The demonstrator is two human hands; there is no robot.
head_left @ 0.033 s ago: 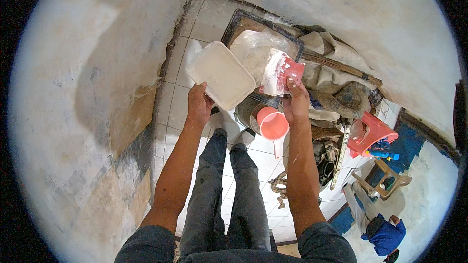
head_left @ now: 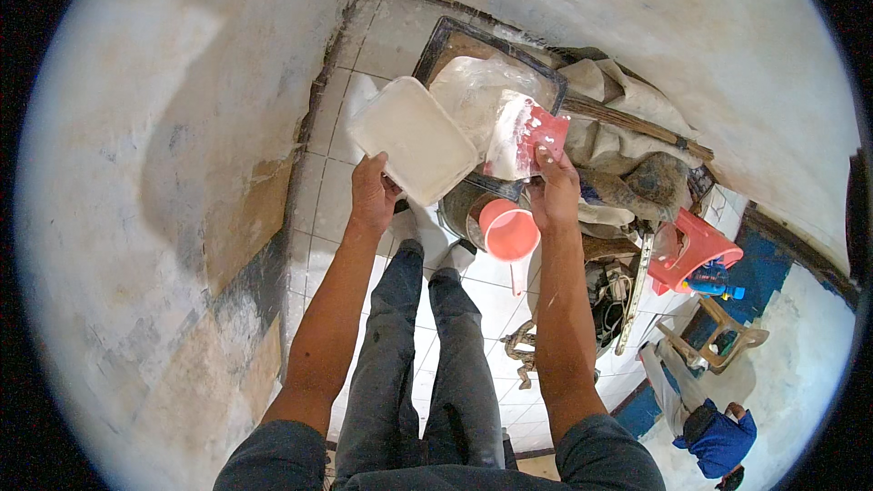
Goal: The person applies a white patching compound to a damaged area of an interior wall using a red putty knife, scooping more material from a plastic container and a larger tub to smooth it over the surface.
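"Head view: what's held?"
"Left hand (head_left: 371, 189) clasps a pale, rectangular plastic container (head_left: 415, 140) at left; right hand (head_left: 554, 189) pinches a flat, rectangular red scraper (head_left: 526, 138) smeared white, just right of the container."

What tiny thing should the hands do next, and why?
Probably move the right hand a little left, bringing the flat red scraper over the pale rectangular container. White paste is smeared on the scraper, which sits beside the container, so drips might miss it. The left hand already holds the container.
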